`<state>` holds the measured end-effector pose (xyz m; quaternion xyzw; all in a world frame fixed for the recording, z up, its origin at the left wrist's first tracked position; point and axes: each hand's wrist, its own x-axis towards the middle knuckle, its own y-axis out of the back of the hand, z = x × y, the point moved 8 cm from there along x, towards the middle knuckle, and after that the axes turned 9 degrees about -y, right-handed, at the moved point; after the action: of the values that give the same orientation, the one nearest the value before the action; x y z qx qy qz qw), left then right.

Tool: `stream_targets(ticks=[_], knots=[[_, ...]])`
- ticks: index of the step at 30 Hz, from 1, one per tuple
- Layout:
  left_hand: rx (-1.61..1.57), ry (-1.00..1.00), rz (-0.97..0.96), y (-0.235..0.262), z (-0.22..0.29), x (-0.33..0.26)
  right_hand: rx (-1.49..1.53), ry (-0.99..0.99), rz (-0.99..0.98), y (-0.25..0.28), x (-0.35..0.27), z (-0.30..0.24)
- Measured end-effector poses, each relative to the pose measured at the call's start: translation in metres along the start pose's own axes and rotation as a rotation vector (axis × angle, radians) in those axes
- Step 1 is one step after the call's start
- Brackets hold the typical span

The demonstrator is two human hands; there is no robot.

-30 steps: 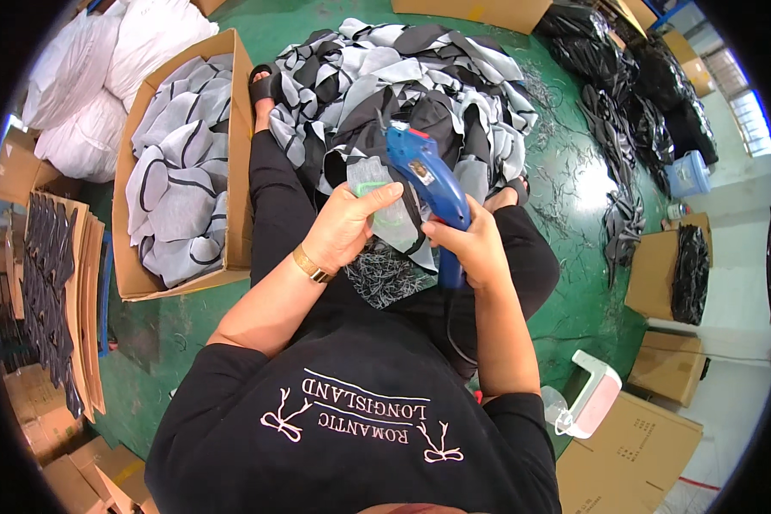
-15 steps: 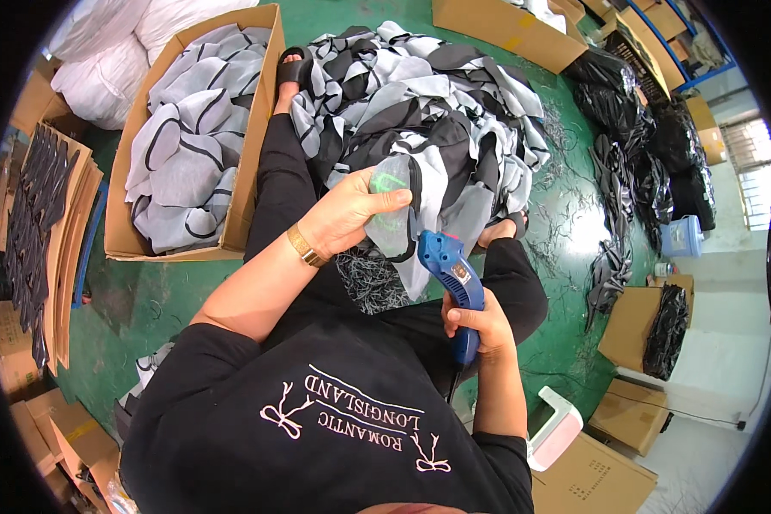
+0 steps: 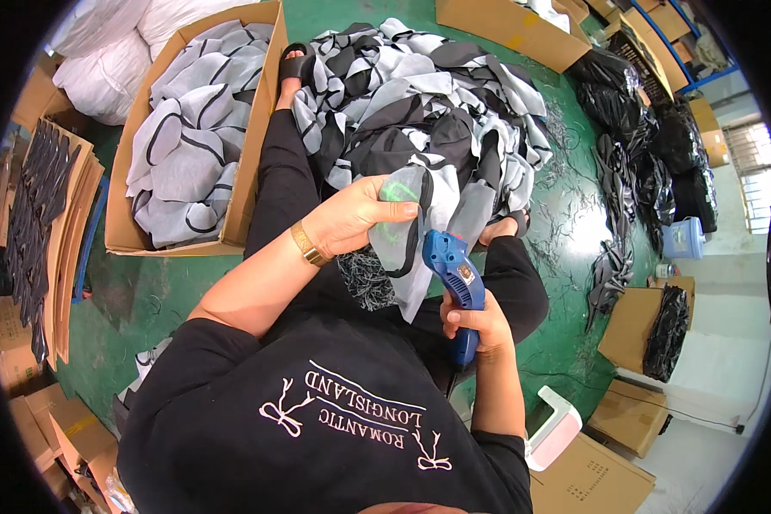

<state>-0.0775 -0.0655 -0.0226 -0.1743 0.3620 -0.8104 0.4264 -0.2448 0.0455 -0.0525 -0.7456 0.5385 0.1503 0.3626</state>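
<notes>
In the head view, the left hand (image 3: 347, 218) is near the centre of the frame, its grip narrow, pinching a grey fabric piece (image 3: 401, 244) between thumb and fingers. The piece has a dark curved band and a green mark, and its pointed lower end hangs toward the middle of the frame. Right of centre, the right hand (image 3: 486, 324) has its grip closed around the handle of a blue handheld cutter (image 3: 457, 272). The cutter's head points up and left, just beside the fabric's right edge; whether its blade touches the cloth cannot be told.

A heap of grey and black cloth (image 3: 428, 86) spreads over the green floor (image 3: 171, 300) at upper centre, between two sandalled feet. Below the held piece lie thread-like scraps (image 3: 368, 278). At upper left, a cardboard box (image 3: 255, 146) holds black-banded grey pieces (image 3: 188, 154). Black plastic bags (image 3: 612, 94) sit at upper right, with a pale blue bucket (image 3: 684, 238) below them.
</notes>
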Motion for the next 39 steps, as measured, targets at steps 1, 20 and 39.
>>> stream_targets(ticks=[1,20,39], knots=[[-0.001,-0.001,0.0,-0.001,0.0,0.0,0.026,-0.002,-0.014,-0.001,0.0,0.002],[0.125,-0.07,-0.008,-0.015,-0.003,-0.005,0.061,0.249,0.167,0.006,0.004,-0.044],[-0.013,-0.218,0.281,0.018,0.005,0.004,-0.339,0.205,0.453,0.001,-0.031,-0.021]])
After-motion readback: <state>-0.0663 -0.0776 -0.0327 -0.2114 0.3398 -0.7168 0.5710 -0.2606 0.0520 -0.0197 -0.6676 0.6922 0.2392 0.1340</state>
